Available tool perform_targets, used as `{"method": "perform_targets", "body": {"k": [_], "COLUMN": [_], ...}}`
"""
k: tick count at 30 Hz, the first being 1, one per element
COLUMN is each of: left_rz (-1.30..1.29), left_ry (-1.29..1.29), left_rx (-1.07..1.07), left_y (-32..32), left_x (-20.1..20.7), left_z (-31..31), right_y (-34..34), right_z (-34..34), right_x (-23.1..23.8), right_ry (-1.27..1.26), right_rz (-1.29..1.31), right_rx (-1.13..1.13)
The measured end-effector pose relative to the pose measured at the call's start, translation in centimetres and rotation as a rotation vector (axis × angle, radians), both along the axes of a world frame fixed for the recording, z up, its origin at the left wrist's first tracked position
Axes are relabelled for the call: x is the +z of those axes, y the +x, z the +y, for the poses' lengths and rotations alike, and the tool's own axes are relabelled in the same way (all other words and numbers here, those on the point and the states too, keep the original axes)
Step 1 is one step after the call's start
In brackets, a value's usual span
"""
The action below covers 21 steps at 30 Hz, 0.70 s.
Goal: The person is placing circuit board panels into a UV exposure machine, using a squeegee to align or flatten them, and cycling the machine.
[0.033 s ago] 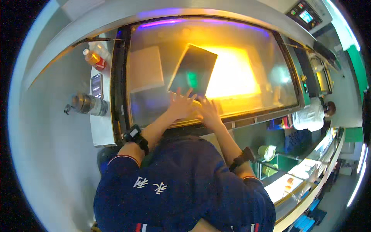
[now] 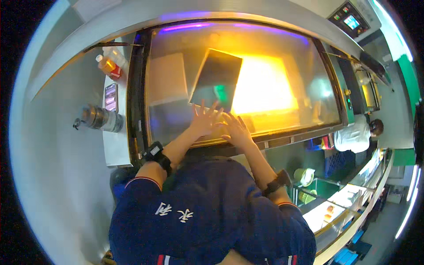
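The framed surface (image 2: 314, 104), a broad translucent panel with dark borders, lies in front of the person. The illuminated area (image 2: 263, 86), yellow-white, occupies the right half of this surface. The dark panel (image 2: 216, 76), rectangular, lies left of the illuminated area and meets its left side; it is rotated so that its far end leans to the right (a green reflection shows toward its near end). The pale panel (image 2: 168, 77) lies further left, apart from the dark panel.

At the far left, the side surface (image 2: 115, 151), narrow and white, runs alongside the frame.

The left hand (image 2: 206, 122) is positioned at the near edge of the dark panel. Its fingers are spread apart, and the fingertips overlap that edge; whether they press on it cannot be told. The right hand (image 2: 239, 133) is positioned just beside the near right corner of the dark panel, fingers likewise apart. Neither hand grips anything.

On the side surface are the cylindrical container (image 2: 105, 119), nearest; the phone (image 2: 111, 98), screen lit; and the orange bottle (image 2: 109, 67), farthest of the three.
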<state>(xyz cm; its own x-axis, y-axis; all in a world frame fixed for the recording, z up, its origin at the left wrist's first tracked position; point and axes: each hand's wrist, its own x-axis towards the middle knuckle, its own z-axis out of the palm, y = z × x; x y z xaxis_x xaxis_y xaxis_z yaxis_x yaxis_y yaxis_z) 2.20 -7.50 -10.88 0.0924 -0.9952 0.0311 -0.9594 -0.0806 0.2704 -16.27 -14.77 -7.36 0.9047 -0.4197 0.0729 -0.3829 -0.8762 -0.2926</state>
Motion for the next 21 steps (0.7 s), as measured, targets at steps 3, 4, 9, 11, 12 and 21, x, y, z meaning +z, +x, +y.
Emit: {"method": "perform_targets", "body": {"k": [3, 4, 9, 11, 12, 21], "left_rz": [-0.105, -0.128, -0.153, -0.114, -0.133, -0.194], "left_ry": [-0.233, -0.159, -0.04, 0.107, 0.119, 0.057], "left_rx": [0.161, 0.228, 0.358, 0.406, 0.401, 0.436], "left_y": [1.3, 1.3, 1.3, 0.6, 0.7, 1.3], "left_x": [-3.0, -2.4, -1.5, -0.6, -0.8, -3.1], "left_z": [-0.7, -1.4, -4.6, -6.8, -7.0, -6.6], "right_y": [-0.9, -2.3, -9.5, -9.5, -10.0, -13.4], "right_z": [-1.7, -2.8, -11.1, -11.8, -13.9, -12.1], "right_x": [7.2, 9.5, 28.6, 38.1, 40.4, 34.6], "right_ry": [0.053, 0.077, -0.647, -0.986, -0.776, -0.644], "right_rz": [0.007, -0.042, -0.967, -0.814, -0.668, -0.666], "right_rx": [0.031, -0.041, -0.36, -0.336, -0.413, -0.336]}}
